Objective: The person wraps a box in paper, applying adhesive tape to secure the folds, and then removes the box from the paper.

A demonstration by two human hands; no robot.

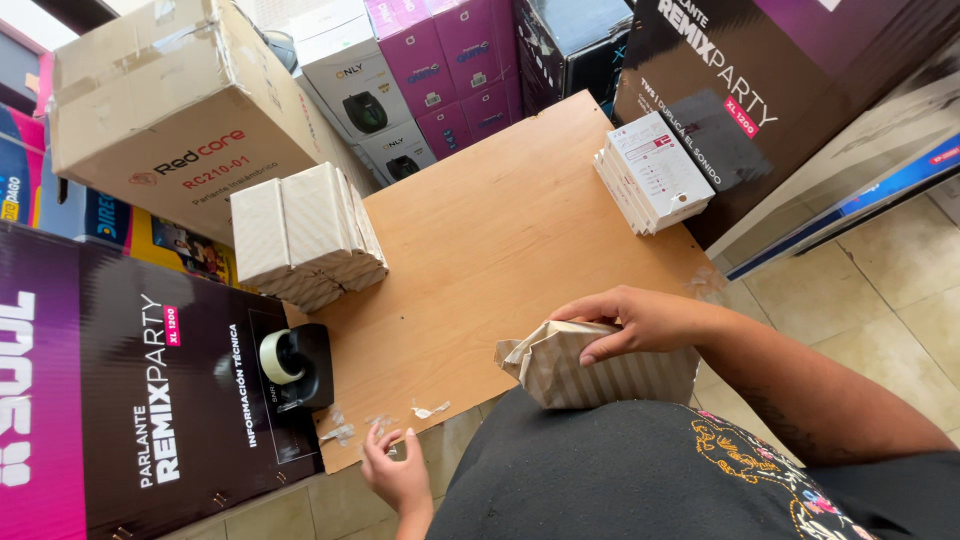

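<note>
right hand [640,320] fingers press down on a striped wrapped parcel [590,375]; left hand [395,470] fingers loosely spread, touching the table edge [470,260].

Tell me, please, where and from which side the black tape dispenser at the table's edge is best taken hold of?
Grip the black tape dispenser across its heavy base behind the roll, coming from above. The tall dark box crowds one side, and the cutter end points toward the left hand.
</note>
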